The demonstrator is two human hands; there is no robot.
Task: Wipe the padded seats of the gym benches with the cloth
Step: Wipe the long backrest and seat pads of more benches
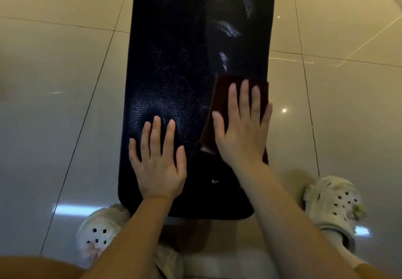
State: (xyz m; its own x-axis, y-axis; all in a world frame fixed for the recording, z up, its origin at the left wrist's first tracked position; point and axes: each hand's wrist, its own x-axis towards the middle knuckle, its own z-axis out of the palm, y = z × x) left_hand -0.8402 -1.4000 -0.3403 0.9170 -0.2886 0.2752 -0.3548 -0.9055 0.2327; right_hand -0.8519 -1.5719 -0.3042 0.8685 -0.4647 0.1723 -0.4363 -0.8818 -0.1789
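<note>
A long black padded bench seat [174,61] runs away from me down the middle of the view, its leather surface showing wet streaks on the right side. A dark brown folded cloth [224,98] lies flat on the seat near its right edge. My right hand [241,126] presses on the cloth with straight, spread fingers. My left hand [157,159] rests flat on the bare seat to the left of the cloth, fingers spread.
Glossy beige floor tiles [54,72] surround the bench on both sides. My feet in white perforated clogs stand at the near end, the left clog [97,233] and the right clog [335,204] either side of the seat.
</note>
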